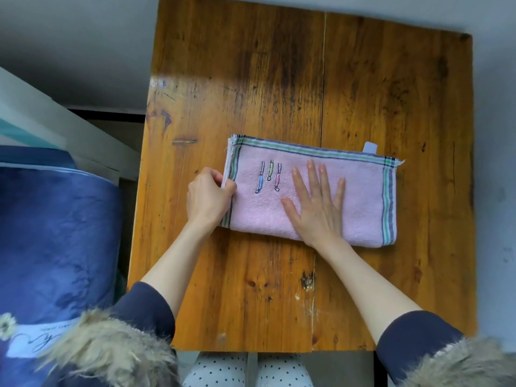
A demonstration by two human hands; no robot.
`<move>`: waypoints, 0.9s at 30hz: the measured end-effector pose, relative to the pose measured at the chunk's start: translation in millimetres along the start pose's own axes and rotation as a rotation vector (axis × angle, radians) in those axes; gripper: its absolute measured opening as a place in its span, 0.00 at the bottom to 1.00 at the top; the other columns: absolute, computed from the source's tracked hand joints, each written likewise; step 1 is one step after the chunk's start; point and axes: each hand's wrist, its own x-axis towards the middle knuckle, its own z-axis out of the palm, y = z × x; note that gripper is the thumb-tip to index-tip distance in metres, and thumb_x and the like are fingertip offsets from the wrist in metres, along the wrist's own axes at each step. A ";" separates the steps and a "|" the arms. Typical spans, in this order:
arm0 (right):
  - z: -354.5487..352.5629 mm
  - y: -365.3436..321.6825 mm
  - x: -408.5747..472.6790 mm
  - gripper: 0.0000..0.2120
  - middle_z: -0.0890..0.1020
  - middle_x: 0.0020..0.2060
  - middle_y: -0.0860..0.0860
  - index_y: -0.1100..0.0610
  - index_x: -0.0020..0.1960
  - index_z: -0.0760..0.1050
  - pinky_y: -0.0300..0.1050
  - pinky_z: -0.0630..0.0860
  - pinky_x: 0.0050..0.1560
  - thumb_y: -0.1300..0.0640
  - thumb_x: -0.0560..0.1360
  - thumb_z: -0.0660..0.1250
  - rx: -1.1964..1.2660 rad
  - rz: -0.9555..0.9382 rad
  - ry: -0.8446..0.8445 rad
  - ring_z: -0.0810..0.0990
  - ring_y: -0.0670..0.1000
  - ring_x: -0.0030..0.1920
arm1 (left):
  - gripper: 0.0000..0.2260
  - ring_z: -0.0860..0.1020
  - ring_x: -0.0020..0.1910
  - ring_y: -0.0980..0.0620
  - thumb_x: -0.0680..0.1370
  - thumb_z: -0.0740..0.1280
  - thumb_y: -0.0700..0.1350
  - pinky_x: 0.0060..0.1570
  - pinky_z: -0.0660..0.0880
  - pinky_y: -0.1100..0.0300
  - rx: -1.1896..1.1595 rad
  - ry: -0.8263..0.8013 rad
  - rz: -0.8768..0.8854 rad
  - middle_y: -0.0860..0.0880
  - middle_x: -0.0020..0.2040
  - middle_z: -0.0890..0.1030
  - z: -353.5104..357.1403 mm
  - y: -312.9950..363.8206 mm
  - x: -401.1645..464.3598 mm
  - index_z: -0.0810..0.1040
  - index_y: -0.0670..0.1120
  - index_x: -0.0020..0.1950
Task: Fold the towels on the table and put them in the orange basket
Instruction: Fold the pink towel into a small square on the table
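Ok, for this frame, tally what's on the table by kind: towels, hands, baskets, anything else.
Towels: 1, the pink towel, folded, lying on the table
Hands: 2, left hand pinching the towel's left end, right hand flat on top of it
Baskets: 0 in view
Total: 3

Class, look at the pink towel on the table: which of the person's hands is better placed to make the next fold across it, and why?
Probably the left hand: it already pinches the pink towel's left end and could carry it over. The right hand lies flat mid-towel, holding it down.
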 end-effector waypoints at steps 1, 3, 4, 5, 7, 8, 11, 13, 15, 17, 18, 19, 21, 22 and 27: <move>-0.8 -3.4 1.3 0.30 0.37 0.73 0.48 0.45 0.74 0.38 0.62 0.32 0.71 0.37 0.78 0.45 0.010 -0.007 0.001 0.35 0.50 0.75 | 0.04 0.73 0.43 0.47 0.73 0.65 0.44 0.39 0.65 0.57 -0.037 0.004 0.001 0.49 0.40 0.76 -4.8 0.8 3.3 0.73 0.45 0.44; -2.7 -8.3 4.3 0.29 0.37 0.73 0.48 0.45 0.74 0.38 0.61 0.32 0.71 0.38 0.78 0.44 0.011 -0.031 0.008 0.36 0.50 0.75 | 0.04 0.72 0.41 0.49 0.73 0.66 0.43 0.37 0.63 0.58 -0.085 0.026 -0.004 0.51 0.39 0.74 -16.8 2.5 12.5 0.72 0.45 0.45; -3.2 -9.6 5.4 0.28 0.38 0.74 0.48 0.45 0.74 0.38 0.61 0.32 0.71 0.39 0.79 0.44 0.006 -0.041 0.012 0.36 0.50 0.74 | 0.04 0.72 0.40 0.50 0.73 0.66 0.43 0.35 0.64 0.59 -0.109 0.027 -0.018 0.52 0.39 0.74 -23.8 2.8 17.9 0.72 0.45 0.45; -3.1 -10.3 6.0 0.28 0.38 0.74 0.48 0.46 0.74 0.38 0.61 0.32 0.70 0.40 0.79 0.45 0.001 -0.046 0.014 0.35 0.50 0.74 | 0.04 0.72 0.40 0.51 0.74 0.66 0.43 0.34 0.65 0.60 -0.144 0.012 -0.038 0.52 0.38 0.74 -31.2 2.1 23.3 0.72 0.46 0.45; -1.2 -9.9 6.1 0.28 0.39 0.74 0.49 0.46 0.74 0.39 0.61 0.31 0.70 0.40 0.79 0.46 -0.006 -0.039 0.011 0.35 0.50 0.74 | 0.03 0.75 0.39 0.52 0.75 0.67 0.43 0.33 0.70 0.61 -0.247 -0.084 -0.088 0.51 0.40 0.76 -45.4 1.0 31.4 0.73 0.48 0.44; 0.1 -9.5 6.4 0.28 0.39 0.75 0.49 0.46 0.74 0.39 0.61 0.31 0.71 0.39 0.79 0.45 -0.010 -0.034 0.011 0.35 0.50 0.74 | 0.02 0.77 0.38 0.53 0.76 0.67 0.44 0.32 0.71 0.62 -0.282 -0.151 -0.108 0.51 0.41 0.78 -51.5 1.1 33.4 0.74 0.48 0.45; 4.5 -10.8 9.1 0.28 0.39 0.75 0.49 0.46 0.74 0.39 0.62 0.33 0.71 0.38 0.78 0.42 -0.019 -0.028 0.020 0.36 0.51 0.75 | 0.07 0.80 0.39 0.56 0.77 0.66 0.46 0.29 0.74 0.65 -0.294 -0.275 -0.149 0.52 0.43 0.80 -60.6 4.6 32.5 0.76 0.48 0.54; 7.2 -11.6 10.5 0.28 0.38 0.74 0.49 0.46 0.74 0.38 0.62 0.34 0.71 0.38 0.78 0.40 -0.025 -0.023 0.028 0.36 0.51 0.75 | 0.09 0.81 0.37 0.56 0.77 0.66 0.45 0.26 0.75 0.65 -0.345 -0.290 -0.198 0.50 0.44 0.81 -63.4 10.2 29.0 0.76 0.48 0.58; 7.9 -11.6 10.6 0.28 0.37 0.74 0.49 0.46 0.74 0.37 0.63 0.34 0.71 0.38 0.78 0.39 -0.041 -0.019 0.010 0.35 0.51 0.75 | 0.08 0.82 0.35 0.54 0.78 0.66 0.44 0.27 0.77 0.64 -0.404 -0.300 -0.202 0.49 0.44 0.83 -66.3 20.1 22.1 0.78 0.46 0.56; 5.5 -11.4 10.8 0.28 0.35 0.74 0.49 0.46 0.74 0.35 0.63 0.32 0.71 0.38 0.78 0.38 -0.052 -0.020 -0.028 0.34 0.52 0.75 | 0.05 0.83 0.35 0.55 0.77 0.65 0.43 0.31 0.79 0.61 -0.402 -0.303 -0.126 0.49 0.43 0.83 -67.1 35.3 12.9 0.79 0.46 0.52; 2.5 -11.3 11.7 0.28 0.35 0.74 0.49 0.46 0.74 0.35 0.63 0.31 0.70 0.38 0.78 0.38 -0.044 -0.028 -0.052 0.33 0.52 0.75 | 0.05 0.83 0.36 0.54 0.77 0.65 0.42 0.34 0.80 0.58 -0.393 -0.297 -0.085 0.48 0.45 0.83 -66.0 44.5 7.5 0.80 0.47 0.51; -2.0 -10.5 12.6 0.28 0.35 0.75 0.49 0.46 0.75 0.36 0.62 0.30 0.70 0.39 0.79 0.39 -0.017 -0.042 -0.074 0.33 0.52 0.75 | 0.05 0.83 0.39 0.51 0.77 0.66 0.41 0.38 0.80 0.54 -0.381 -0.287 -0.053 0.46 0.47 0.83 -64.2 55.2 1.3 0.79 0.46 0.50; -14.6 -6.3 13.3 0.27 0.40 0.76 0.49 0.47 0.76 0.42 0.57 0.30 0.70 0.41 0.80 0.42 0.110 -0.073 -0.089 0.36 0.50 0.75 | 0.06 0.81 0.43 0.46 0.76 0.66 0.40 0.41 0.78 0.49 -0.327 -0.244 0.024 0.44 0.48 0.82 -58.0 76.2 -11.5 0.78 0.46 0.52; -22.2 -2.3 11.3 0.26 0.44 0.77 0.50 0.48 0.77 0.46 0.55 0.32 0.72 0.44 0.81 0.45 0.215 -0.079 -0.067 0.39 0.50 0.76 | 0.06 0.80 0.43 0.46 0.75 0.66 0.40 0.40 0.77 0.51 -0.283 -0.220 0.077 0.45 0.48 0.81 -53.5 85.5 -18.7 0.78 0.46 0.51; -50.2 41.2 -34.2 0.16 0.70 0.68 0.55 0.60 0.66 0.71 0.36 0.59 0.67 0.63 0.79 0.56 0.733 0.090 0.205 0.66 0.52 0.70 | 0.05 0.76 0.37 0.53 0.73 0.67 0.43 0.37 0.72 0.58 -0.068 -0.168 0.326 0.55 0.38 0.76 -8.6 122.1 -63.1 0.75 0.49 0.48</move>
